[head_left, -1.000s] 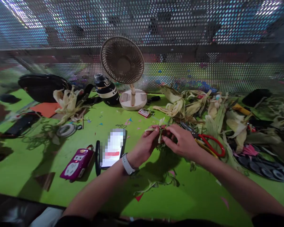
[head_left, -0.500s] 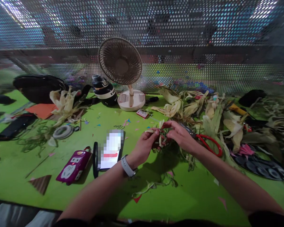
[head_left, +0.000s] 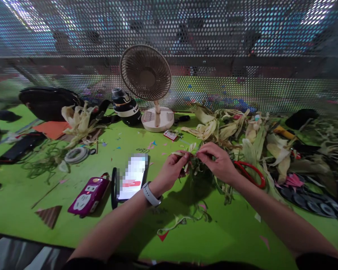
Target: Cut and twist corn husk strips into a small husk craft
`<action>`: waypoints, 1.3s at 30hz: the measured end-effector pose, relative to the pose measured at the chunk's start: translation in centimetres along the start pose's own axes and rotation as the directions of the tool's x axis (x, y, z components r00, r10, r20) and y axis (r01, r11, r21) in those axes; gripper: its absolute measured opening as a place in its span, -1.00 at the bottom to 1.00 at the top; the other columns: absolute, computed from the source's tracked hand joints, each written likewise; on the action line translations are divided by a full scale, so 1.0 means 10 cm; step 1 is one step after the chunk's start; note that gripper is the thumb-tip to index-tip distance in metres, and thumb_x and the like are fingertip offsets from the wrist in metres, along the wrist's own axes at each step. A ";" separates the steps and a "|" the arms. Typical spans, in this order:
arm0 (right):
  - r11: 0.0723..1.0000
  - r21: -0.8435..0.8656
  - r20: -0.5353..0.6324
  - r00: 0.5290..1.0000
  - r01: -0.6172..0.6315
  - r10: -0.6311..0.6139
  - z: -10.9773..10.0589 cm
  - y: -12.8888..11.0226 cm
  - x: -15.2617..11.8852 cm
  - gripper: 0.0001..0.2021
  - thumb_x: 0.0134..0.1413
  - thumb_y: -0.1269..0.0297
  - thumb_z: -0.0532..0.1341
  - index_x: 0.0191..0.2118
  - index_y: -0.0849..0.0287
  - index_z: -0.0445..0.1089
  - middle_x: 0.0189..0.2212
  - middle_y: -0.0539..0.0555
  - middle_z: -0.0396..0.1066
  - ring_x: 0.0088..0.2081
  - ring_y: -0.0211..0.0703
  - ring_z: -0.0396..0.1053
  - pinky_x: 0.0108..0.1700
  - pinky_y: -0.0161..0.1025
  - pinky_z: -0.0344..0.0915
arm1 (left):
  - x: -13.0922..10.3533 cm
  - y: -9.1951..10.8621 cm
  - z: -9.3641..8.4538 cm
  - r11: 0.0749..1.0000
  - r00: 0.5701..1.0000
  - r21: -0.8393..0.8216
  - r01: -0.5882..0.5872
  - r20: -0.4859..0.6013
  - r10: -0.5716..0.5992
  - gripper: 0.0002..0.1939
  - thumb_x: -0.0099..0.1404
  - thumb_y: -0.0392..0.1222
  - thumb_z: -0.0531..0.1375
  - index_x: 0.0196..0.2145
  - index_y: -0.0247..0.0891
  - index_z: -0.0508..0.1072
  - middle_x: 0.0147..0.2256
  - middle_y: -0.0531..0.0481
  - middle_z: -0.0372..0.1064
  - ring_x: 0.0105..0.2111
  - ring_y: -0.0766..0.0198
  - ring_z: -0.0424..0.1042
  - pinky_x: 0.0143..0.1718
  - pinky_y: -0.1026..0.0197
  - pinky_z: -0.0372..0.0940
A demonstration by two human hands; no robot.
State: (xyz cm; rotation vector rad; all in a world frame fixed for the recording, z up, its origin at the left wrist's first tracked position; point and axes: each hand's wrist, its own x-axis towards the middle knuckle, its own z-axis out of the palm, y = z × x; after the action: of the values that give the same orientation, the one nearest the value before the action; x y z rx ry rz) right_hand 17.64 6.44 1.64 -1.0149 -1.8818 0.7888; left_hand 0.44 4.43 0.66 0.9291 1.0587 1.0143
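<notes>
over the green table (head_left: pixel 231 240), i'm seeing the left hand (head_left: pixel 171 169) at its three o'clock side meeting the right hand (head_left: pixel 216 161), whose grip i'm not making out; left fingers are pinching shut on a pale husk strip (head_left: pixel 180 153). we're likely shaping; next is needing steadiness.

Red looped scissor handle (head_left: pixel 253 167) blocking right of your bare right hand (head_left: pixel 220 163); nearer you, flat green tabletop (head_left: pixel 233 234) gives room!

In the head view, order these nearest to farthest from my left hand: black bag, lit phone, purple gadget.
From your left hand:
1. Lit phone, just to its left.
2. Purple gadget, farther left, beyond the phone.
3. Black bag, back left.
</notes>
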 end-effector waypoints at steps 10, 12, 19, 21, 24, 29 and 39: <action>0.979 0.048 0.024 0.980 -0.199 0.198 0.06 -0.03 -0.04 -0.75 0.10 0.10 0.16 -0.39 0.19 0.36 -0.64 -0.09 0.13 -0.59 -0.34 0.05 -0.55 -0.36 0.00 | 0.04 -0.02 0.00 0.994 1.000 -0.106 -0.030 0.005 0.031 -0.64 0.08 0.06 0.30 -0.37 -0.29 0.37 -0.53 0.14 0.27 -0.66 0.54 0.15 -0.70 0.44 -0.03; 0.983 -0.017 0.027 0.982 -0.185 0.186 0.05 -0.01 -0.04 -0.75 0.11 0.10 0.16 -0.36 0.19 0.40 -0.67 -0.11 0.06 -0.61 -0.35 -0.02 -0.56 -0.35 -0.06 | 0.04 -0.01 -0.01 0.993 0.999 -0.118 -0.031 0.030 0.034 -0.65 0.09 0.04 0.30 -0.35 -0.29 0.37 -0.52 0.14 0.27 -0.66 0.54 0.15 -0.70 0.44 -0.03; 0.971 -0.210 -0.051 0.993 -0.111 0.102 0.05 0.01 -0.07 -0.71 0.15 0.07 0.13 -0.36 0.17 0.43 -0.73 -0.13 0.02 -0.66 -0.33 -0.01 -0.58 -0.34 -0.05 | 0.02 -0.02 0.00 0.994 0.999 -0.103 -0.025 0.027 0.028 -0.63 0.05 0.04 0.32 -0.31 -0.28 0.39 -0.49 0.13 0.30 -0.61 0.50 0.24 -0.66 0.43 0.04; 0.946 -0.324 -0.037 0.999 -0.033 0.022 0.07 0.00 -0.10 -0.75 0.18 0.13 0.11 -0.33 0.17 0.43 -0.69 -0.07 0.22 -0.62 -0.30 0.15 -0.54 -0.34 0.05 | 0.02 -0.04 0.01 0.995 0.998 -0.073 -0.062 -0.004 0.062 -0.62 0.06 0.06 0.30 -0.30 -0.28 0.39 -0.51 0.13 0.30 -0.63 0.49 0.23 -0.66 0.41 0.04; 0.849 -0.499 0.075 0.985 0.171 -0.155 0.10 0.00 -0.14 -0.78 0.22 0.27 0.06 -0.25 0.18 0.45 -0.42 0.09 0.50 -0.44 -0.20 0.39 -0.37 -0.29 0.19 | 0.02 -0.06 0.00 0.992 0.991 0.020 -0.127 -0.032 0.128 -0.65 0.12 0.07 0.25 -0.29 -0.27 0.38 -0.61 0.16 0.24 -0.69 0.48 0.14 -0.68 0.38 0.00; 0.661 -0.643 0.257 0.922 0.386 -0.288 0.11 0.04 -0.19 -0.75 0.24 0.37 0.02 -0.23 0.18 0.46 -0.36 0.13 0.54 -0.39 -0.17 0.44 -0.33 -0.27 0.20 | 0.02 -0.07 -0.02 0.894 0.948 0.324 -0.311 0.035 0.317 -0.71 0.26 -0.01 0.12 -0.48 -0.28 0.37 -0.58 0.08 0.25 -0.65 0.42 0.20 -0.56 0.31 0.14; 0.712 -0.522 0.441 0.863 0.469 -0.246 -0.22 -0.06 -0.03 -0.79 0.20 0.34 0.08 -0.29 0.14 0.48 -0.49 0.06 0.45 -0.44 -0.20 0.34 -0.42 -0.30 0.10 | -0.05 0.04 -0.15 0.474 0.819 0.671 -0.570 0.508 0.265 -0.78 0.18 -0.38 0.10 -0.27 -0.23 0.50 -0.39 -0.09 0.41 -0.48 0.28 0.34 -0.36 0.20 0.24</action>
State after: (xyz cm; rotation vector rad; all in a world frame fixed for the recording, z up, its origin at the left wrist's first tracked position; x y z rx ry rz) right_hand 19.45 6.19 3.04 -0.8521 -2.6411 0.0850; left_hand -1.20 4.21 0.83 2.1586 0.9962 0.6737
